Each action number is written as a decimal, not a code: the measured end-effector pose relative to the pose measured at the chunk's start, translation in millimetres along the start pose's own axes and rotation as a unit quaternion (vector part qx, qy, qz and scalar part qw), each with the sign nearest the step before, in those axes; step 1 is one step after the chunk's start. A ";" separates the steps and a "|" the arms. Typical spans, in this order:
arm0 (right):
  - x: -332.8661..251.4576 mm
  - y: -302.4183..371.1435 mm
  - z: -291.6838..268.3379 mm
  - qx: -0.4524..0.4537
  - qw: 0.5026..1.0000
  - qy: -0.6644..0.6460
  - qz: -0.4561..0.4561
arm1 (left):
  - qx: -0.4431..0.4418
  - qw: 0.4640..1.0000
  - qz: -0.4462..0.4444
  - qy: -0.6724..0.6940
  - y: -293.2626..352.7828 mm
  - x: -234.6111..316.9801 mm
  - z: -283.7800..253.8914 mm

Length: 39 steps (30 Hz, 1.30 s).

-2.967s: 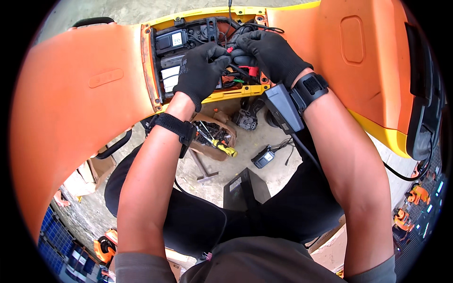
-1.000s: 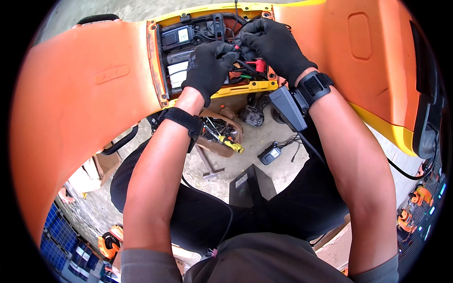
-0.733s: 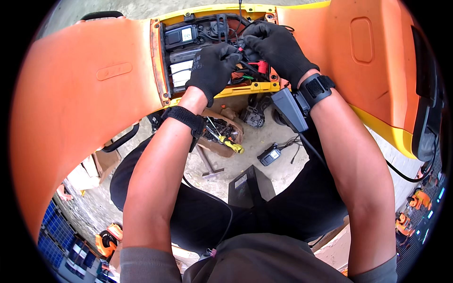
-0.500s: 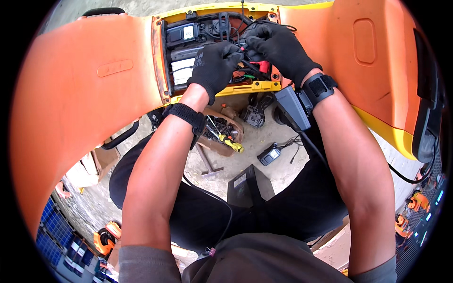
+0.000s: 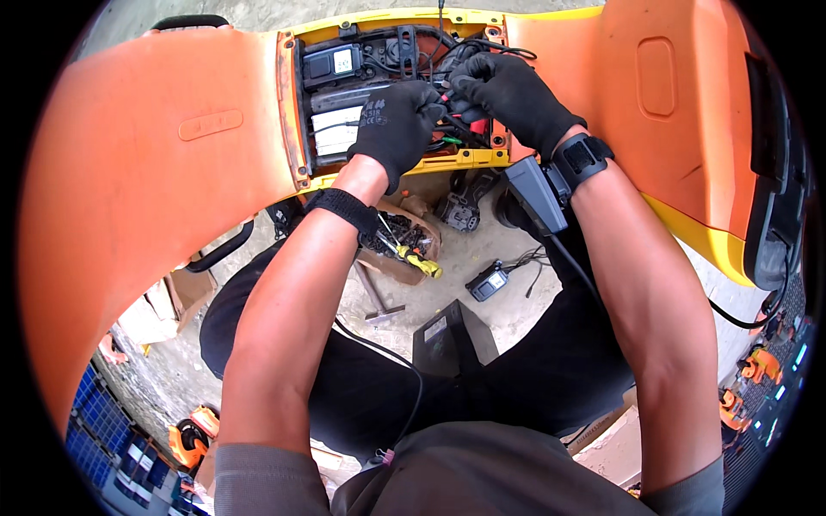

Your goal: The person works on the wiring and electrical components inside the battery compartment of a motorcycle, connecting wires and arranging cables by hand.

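My left hand (image 5: 394,122), in a black glove, has its fingers closed in a pinch on a thin cable with a red part (image 5: 445,97). Close beside it, my gloved right hand (image 5: 518,93) is also pinched at the same cable bundle; its fingertips partly hide what they grip. Both hands are over an open compartment in an orange shell with a yellow rim (image 5: 469,158). Inside lie a black box with a white label (image 5: 323,63), a white-labelled block (image 5: 331,138), black wires (image 5: 503,49), a red cover (image 5: 478,126) and a green wire end (image 5: 451,139).
Below, on the concrete floor, are a carton of small dark parts (image 5: 404,273) with a yellow-handled screwdriver (image 5: 421,262), a hammer (image 5: 377,301), a black box with leads (image 5: 489,281) and a dark case (image 5: 452,340). Orange shell panels (image 5: 155,163) rise at both sides.
My left hand has shifted slightly right, nearer the right hand. More of the red cover is now hidden behind the fingers. Both hands stay pinched at the cables.
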State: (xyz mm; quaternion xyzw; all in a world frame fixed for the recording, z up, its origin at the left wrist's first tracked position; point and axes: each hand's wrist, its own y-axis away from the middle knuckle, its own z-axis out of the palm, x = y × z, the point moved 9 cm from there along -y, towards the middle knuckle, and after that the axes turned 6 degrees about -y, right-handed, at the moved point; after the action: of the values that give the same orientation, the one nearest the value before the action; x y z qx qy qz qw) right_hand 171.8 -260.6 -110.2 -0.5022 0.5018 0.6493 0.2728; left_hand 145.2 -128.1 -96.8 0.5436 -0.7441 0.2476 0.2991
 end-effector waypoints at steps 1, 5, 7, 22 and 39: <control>-0.2 1.7 0.2 -0.002 1.000 0.015 -0.002 | -0.006 1.000 -0.001 -0.006 1.0 -0.4 1.9; -1.7 -1.2 1.2 -0.003 0.998 0.063 -0.022 | -0.004 0.999 0.016 -0.034 -0.1 2.4 1.3; 2.0 -1.1 -1.6 0.000 0.997 0.071 -0.020 | -0.002 0.999 0.022 -0.038 0.0 4.3 3.4; -2.7 4.6 6.0 -0.005 1.000 -0.004 0.030 | 0.038 0.999 0.000 -0.004 -1.2 1.5 -0.2; -18.5 -0.3 -21.5 0.136 0.990 0.013 -0.018 | -0.096 0.994 -0.015 0.039 -1.0 8.6 6.5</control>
State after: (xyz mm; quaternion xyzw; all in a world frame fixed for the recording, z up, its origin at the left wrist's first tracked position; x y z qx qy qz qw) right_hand 186.6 -277.6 -93.0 -0.4775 0.5802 0.5632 0.3438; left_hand 143.0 -138.6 -95.1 0.5135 -0.7439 0.1914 0.3826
